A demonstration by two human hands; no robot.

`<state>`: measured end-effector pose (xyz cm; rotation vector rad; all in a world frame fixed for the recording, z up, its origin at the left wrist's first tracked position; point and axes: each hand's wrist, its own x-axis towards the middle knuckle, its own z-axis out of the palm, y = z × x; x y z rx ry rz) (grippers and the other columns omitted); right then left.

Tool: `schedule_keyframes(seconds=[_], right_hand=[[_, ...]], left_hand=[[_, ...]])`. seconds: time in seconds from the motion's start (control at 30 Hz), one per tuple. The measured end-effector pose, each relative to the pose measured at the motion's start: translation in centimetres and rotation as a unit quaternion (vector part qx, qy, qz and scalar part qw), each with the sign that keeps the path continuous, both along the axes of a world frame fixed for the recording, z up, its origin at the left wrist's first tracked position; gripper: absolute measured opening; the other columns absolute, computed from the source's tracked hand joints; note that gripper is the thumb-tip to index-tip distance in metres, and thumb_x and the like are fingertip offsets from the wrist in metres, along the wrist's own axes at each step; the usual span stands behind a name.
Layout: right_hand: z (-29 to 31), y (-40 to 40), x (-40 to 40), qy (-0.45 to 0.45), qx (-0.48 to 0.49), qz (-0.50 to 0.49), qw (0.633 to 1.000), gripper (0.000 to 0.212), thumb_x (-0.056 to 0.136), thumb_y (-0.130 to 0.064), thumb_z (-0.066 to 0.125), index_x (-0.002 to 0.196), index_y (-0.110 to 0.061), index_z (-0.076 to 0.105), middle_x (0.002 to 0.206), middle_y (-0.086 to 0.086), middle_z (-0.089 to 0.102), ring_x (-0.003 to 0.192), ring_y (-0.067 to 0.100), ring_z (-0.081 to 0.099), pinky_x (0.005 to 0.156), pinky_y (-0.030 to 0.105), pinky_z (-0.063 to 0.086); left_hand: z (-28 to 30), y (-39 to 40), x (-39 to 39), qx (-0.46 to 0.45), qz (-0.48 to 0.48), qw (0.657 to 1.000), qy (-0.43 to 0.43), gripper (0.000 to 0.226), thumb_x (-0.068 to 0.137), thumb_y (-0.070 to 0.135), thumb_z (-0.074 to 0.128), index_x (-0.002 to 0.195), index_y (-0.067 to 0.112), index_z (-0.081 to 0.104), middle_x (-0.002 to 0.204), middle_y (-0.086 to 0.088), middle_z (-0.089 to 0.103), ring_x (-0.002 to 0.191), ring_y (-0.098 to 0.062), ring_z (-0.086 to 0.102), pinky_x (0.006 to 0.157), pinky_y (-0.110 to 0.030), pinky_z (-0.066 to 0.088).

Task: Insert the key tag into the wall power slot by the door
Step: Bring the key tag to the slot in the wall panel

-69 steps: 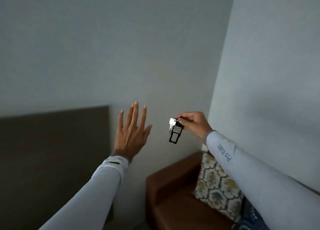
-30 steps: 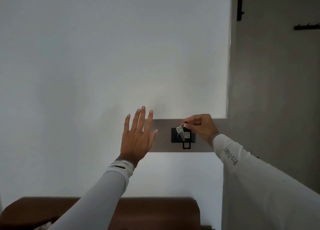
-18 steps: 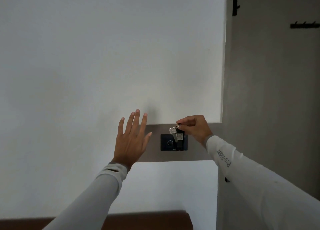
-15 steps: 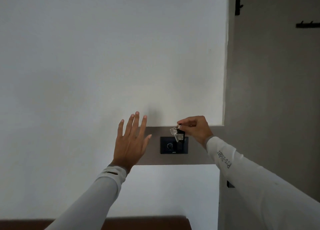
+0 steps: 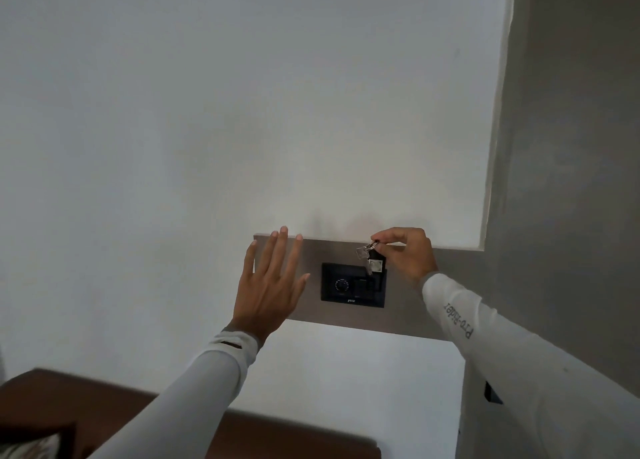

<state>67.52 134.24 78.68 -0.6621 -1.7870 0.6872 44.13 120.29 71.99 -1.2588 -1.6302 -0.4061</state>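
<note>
Black plastic frames the wall power slot [image 5: 353, 284], a dark plate set in a grey-brown band [image 5: 408, 285] that runs across the white wall [image 5: 242, 112]. On the plate's left half sits a small round dial [image 5: 341, 284]; on its right half is a squarish opening, and whether the tag's lower end has entered it cannot be told.

At the plate's upper right corner hangs the key tag [image 5: 375, 266], dark with a pale square label, with a silver key [image 5: 363, 256] beside it on the same ring. The right hand [image 5: 407, 254] pinches the ring between thumb and fingertips, knuckles curled, so the tag dangles in front of the right side of the plate.

To the left of the plate, the left hand [image 5: 270, 282] is spread flat with fingers apart, grasping nothing, its fingertips reaching the band's top edge; whether the palm touches the wall cannot be told.

Both arms wear white sleeves [image 5: 485, 351], the right one printed with dark lettering. To the right, the wall ends at a corner and a greyer surface [image 5: 571, 181] continues beyond it. Brown upholstery [image 5: 69, 403] shows along the near lower edge of the view, with a patterned cushion [image 5: 27, 448] at the far left corner.
</note>
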Motion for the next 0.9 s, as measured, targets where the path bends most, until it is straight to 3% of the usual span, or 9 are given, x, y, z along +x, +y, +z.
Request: schedule_keyframes(seconds=[0.23,0.37,0.47,0.67,0.8,0.9], right_hand=[[-1.5,3.9,-1.2,0.033,-0.011,0.007,0.999,0.016,0.083,0.003,0.070,0.094,-0.005,0.078,0.093,0.013,0.078,0.086,0.018,0.073,0.093,0.031,0.057],[-1.4,5.9,-2.2,0.020,0.024,0.009,0.999,0.016,0.082,0.000,0.071,0.094,-0.008,0.078,0.092,0.010,0.078,0.088,0.016,0.073,0.086,0.021,0.056],[-2.2,6.9,-3.0,0.002,0.050,0.013,0.999,0.016,0.083,0.001,0.071,0.094,-0.009,0.078,0.087,0.004,0.077,0.080,0.002,0.070,0.078,0.009,0.053],[-4.9,8.4,-3.4,-0.027,0.047,0.003,0.999,0.020,0.082,-0.001,0.073,0.095,-0.015,0.076,0.086,-0.001,0.074,0.078,-0.008,0.068,0.075,0.009,0.052],[-5.6,8.4,-4.0,-0.062,0.067,-0.008,0.996,0.022,0.084,-0.005,0.073,0.105,-0.011,0.075,0.096,0.007,0.077,0.090,0.008,0.072,0.085,0.023,0.056],[-6.1,7.8,-4.3,-0.129,0.242,-0.066,0.959,0.026,0.086,-0.010,0.071,0.112,-0.005,0.072,0.105,0.011,0.073,0.097,0.023,0.069,0.092,0.019,0.049]], left_hand=[[-0.2,5.1,-0.7,-0.001,-0.012,1.000,-0.006,0.064,0.105,0.046,0.047,0.157,0.008,0.044,0.163,-0.023,0.045,0.148,-0.038,0.047,0.117,-0.060,0.044],[0.3,8.5,-1.5,0.001,-0.031,0.999,-0.017,0.063,0.106,0.045,0.043,0.157,0.007,0.044,0.163,-0.024,0.044,0.149,-0.039,0.046,0.116,-0.062,0.044],[0.6,10.7,-2.2,-0.002,-0.037,0.999,-0.024,0.064,0.108,0.046,0.043,0.160,0.008,0.037,0.167,-0.023,0.038,0.152,-0.038,0.040,0.119,-0.062,0.040],[-0.2,13.2,-3.1,-0.009,-0.059,0.998,-0.035,0.064,0.110,0.046,0.034,0.163,0.009,0.031,0.169,-0.022,0.035,0.154,-0.038,0.038,0.121,-0.061,0.038],[-1.2,13.7,-3.9,-0.023,-0.068,0.996,-0.046,0.063,0.110,0.044,0.037,0.163,0.010,0.030,0.168,-0.023,0.035,0.152,-0.039,0.040,0.121,-0.061,0.039],[-2.1,13.9,-4.3,-0.028,-0.079,0.994,-0.063,0.063,0.110,0.042,0.039,0.164,0.011,0.028,0.170,-0.022,0.032,0.155,-0.038,0.035,0.120,-0.060,0.039]])
